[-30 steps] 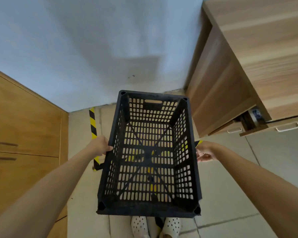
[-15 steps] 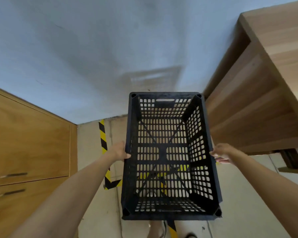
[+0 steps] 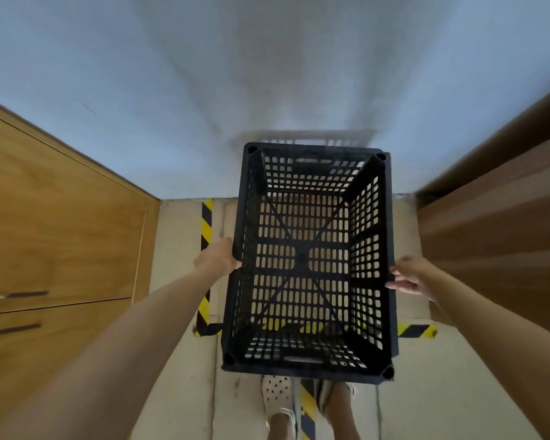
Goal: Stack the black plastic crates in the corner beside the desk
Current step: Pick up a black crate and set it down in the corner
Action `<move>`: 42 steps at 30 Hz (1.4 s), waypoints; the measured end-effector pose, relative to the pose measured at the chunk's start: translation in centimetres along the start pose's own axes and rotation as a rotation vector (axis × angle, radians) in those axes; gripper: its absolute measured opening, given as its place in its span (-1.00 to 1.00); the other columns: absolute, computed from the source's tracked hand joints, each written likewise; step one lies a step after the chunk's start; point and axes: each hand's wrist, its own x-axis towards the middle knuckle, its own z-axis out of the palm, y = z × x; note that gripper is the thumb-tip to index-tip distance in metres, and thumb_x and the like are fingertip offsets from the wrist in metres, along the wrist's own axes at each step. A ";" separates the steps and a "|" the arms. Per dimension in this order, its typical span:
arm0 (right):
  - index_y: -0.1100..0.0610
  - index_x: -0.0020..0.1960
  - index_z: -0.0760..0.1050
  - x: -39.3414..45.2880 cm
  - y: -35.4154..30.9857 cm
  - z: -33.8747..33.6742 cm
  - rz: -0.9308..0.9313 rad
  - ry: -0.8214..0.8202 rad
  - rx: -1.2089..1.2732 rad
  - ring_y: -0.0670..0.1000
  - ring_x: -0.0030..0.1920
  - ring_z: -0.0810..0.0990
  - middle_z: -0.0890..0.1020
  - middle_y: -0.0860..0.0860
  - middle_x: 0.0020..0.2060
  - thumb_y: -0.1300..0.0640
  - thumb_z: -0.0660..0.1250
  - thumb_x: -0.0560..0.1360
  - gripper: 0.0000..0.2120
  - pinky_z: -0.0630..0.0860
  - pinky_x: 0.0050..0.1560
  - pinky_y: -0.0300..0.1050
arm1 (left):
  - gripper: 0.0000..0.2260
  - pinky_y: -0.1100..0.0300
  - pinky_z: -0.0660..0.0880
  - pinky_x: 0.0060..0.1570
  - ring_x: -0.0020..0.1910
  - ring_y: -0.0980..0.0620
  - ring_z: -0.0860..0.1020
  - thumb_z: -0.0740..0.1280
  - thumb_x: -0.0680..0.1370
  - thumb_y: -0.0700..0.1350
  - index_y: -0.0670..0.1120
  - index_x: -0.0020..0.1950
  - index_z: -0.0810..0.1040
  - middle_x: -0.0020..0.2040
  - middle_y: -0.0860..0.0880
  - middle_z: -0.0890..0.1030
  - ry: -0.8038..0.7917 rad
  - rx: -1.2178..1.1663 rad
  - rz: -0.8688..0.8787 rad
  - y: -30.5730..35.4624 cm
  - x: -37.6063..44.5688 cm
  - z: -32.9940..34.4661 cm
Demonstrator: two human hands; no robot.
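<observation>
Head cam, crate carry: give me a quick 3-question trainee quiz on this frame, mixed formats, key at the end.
1. True or false: the black crate has items inside it.
2. Multiple choice: where does the left hand hold the crate? A) the near short end B) the left long side C) underneath the base
3. Fill in: the floor markings under the crate are striped black and ____.

Key:
1. False; the floor shows through its perforated base.
2. B; the right hand is at the opposite long side, fingers spread against the wall.
3. Yellow.
</observation>
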 end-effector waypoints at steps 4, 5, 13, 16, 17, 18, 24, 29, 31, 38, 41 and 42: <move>0.22 0.00 0.38 3.9 -2.2 0.5 -0.004 0.015 -0.058 0.17 0.10 0.57 0.47 0.25 0.14 0.39 0.27 0.53 -0.87 0.57 -0.49 -0.21 | -0.72 -0.06 0.55 0.04 0.02 -0.11 0.59 0.40 0.50 -0.13 -0.08 0.15 0.42 0.02 -0.09 0.61 0.034 -0.030 -0.058 1.1 3.1 0.9; 0.21 0.01 0.38 4.9 -2.6 0.5 -0.008 0.025 -0.074 0.17 0.07 0.58 0.48 0.23 0.12 0.38 0.27 0.53 -0.86 0.59 -0.46 -0.19 | -0.70 -0.08 0.55 0.05 0.03 -0.12 0.60 0.42 0.48 -0.15 -0.09 0.15 0.42 0.02 -0.10 0.62 0.038 -0.036 -0.075 1.3 3.9 1.2; 0.21 0.29 0.35 12.3 -2.7 1.5 0.005 0.063 -0.163 0.14 -0.05 0.62 0.52 0.23 0.10 0.31 0.24 0.57 -0.70 0.63 -0.08 -0.03 | -0.71 0.10 0.36 -0.12 0.08 -0.14 0.54 0.40 0.50 -0.21 -0.17 0.16 0.41 0.06 -0.13 0.58 0.106 -0.026 -0.179 3.2 8.5 6.4; 0.24 0.25 0.38 14.1 -2.3 1.8 0.020 0.058 -0.186 0.11 -0.12 0.61 0.52 0.18 -0.09 0.31 0.25 0.56 -0.73 0.63 -0.03 -0.02 | -0.71 0.11 0.38 -0.14 -0.05 -0.08 0.49 0.39 0.51 -0.20 -0.19 0.18 0.40 -0.03 -0.10 0.52 0.095 -0.078 -0.185 3.7 10.6 8.0; 0.25 0.24 0.39 14.5 -2.1 1.8 0.024 0.056 -0.198 0.12 -0.10 0.61 0.52 0.16 -0.13 0.31 0.26 0.56 -0.74 0.62 -0.01 -0.01 | -0.70 0.11 0.39 -0.15 -0.08 -0.06 0.47 0.39 0.52 -0.20 -0.19 0.19 0.40 -0.06 -0.10 0.50 0.081 -0.100 -0.191 3.9 11.1 8.4; 0.26 0.24 0.40 14.8 -2.0 1.8 0.025 0.054 -0.203 0.13 -0.09 0.62 0.52 0.16 -0.15 0.31 0.25 0.57 -0.75 0.60 -0.03 -0.03 | -0.70 0.10 0.40 -0.16 -0.09 -0.06 0.46 0.38 0.52 -0.19 -0.20 0.19 0.39 -0.08 -0.10 0.48 0.063 -0.121 -0.202 4.1 11.6 8.9; 0.28 0.33 0.38 17.2 -0.8 2.2 0.063 0.010 -0.118 0.05 -0.03 0.58 0.53 0.16 0.03 0.30 0.18 0.61 -0.70 0.60 0.03 -0.08 | -0.72 0.12 0.51 -0.07 -0.05 -0.07 0.47 0.24 0.58 -0.30 -0.32 0.28 0.41 0.11 -0.23 0.54 -0.094 -0.559 -0.345 5.2 14.4 10.9; 0.29 0.43 0.27 15.9 -0.5 2.7 0.062 -0.077 -0.069 0.13 0.33 0.45 0.37 0.18 0.39 0.31 0.14 0.62 -0.62 0.43 0.33 0.00 | -0.56 0.06 0.40 0.25 0.30 -0.13 0.42 0.25 0.61 -0.18 -0.19 0.48 0.27 0.37 -0.18 0.40 -0.186 -0.668 -0.408 6.2 13.0 10.9; 0.27 0.45 0.25 14.5 -1.7 2.6 0.028 -0.110 -0.097 0.17 0.35 0.44 0.36 0.19 0.40 0.27 0.16 0.62 -0.60 0.42 0.35 0.03 | -0.43 0.00 0.35 0.35 0.41 -0.15 0.35 0.28 0.60 -0.14 -0.07 0.56 0.13 0.48 -0.15 0.30 -0.221 -0.622 -0.329 7.5 12.3 9.6; 0.36 0.42 0.30 6.7 -9.4 -0.3 -0.184 -0.181 -0.103 0.14 -0.05 0.63 0.37 0.31 0.40 0.24 0.06 0.65 -0.62 0.49 -0.19 -0.23 | -0.43 0.08 0.31 0.31 0.42 -0.14 0.35 0.33 0.58 -0.12 -0.05 0.54 0.18 0.49 -0.14 0.30 -0.198 -0.552 0.002 15.4 9.7 0.6; 0.40 0.47 0.19 1.6 -11.5 -2.3 -0.235 -0.284 -0.118 -0.06 -0.50 0.44 0.31 0.32 0.42 0.29 -0.03 0.65 -0.58 0.18 -0.49 -0.32 | -0.47 0.13 0.32 0.27 0.43 -0.13 0.34 0.33 0.58 -0.10 -0.05 0.52 0.22 0.50 -0.14 0.28 -0.185 -0.467 0.092 17.4 6.2 -2.7; 0.38 0.45 0.24 0.1 -12.0 -3.1 -0.242 -0.272 -0.114 -0.09 -0.48 0.33 0.41 0.31 0.37 0.29 -0.03 0.65 -0.60 0.18 -0.46 -0.31 | -0.48 0.13 0.31 0.25 0.43 -0.13 0.34 0.33 0.59 -0.09 -0.05 0.51 0.23 0.49 -0.15 0.29 -0.176 -0.437 0.128 18.1 4.7 -3.8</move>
